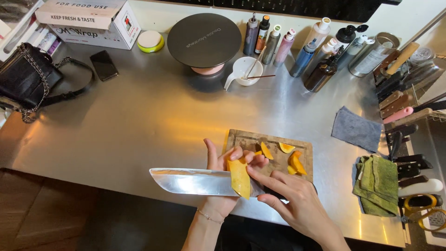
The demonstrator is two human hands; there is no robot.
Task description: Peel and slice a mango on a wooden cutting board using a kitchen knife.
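1. The knife [195,181] shows only its broad blade; the handle is hidden under the right hand [297,204].
2. The mango piece [240,178] covers part of the blade, and the left hand [227,162] hides the fruit's far side, so that hand's grip cannot be read in full.
3. The cutting board [278,139] has its near edge hidden behind both hands.
4. The black bag [23,79] is cut off by the left edge.
5. The yellow scissors [425,211] run off the right edge.
6. The bottles [297,44] at the back of the bench [139,121] are too small to tell their contents, perhaps sauces or colourings.
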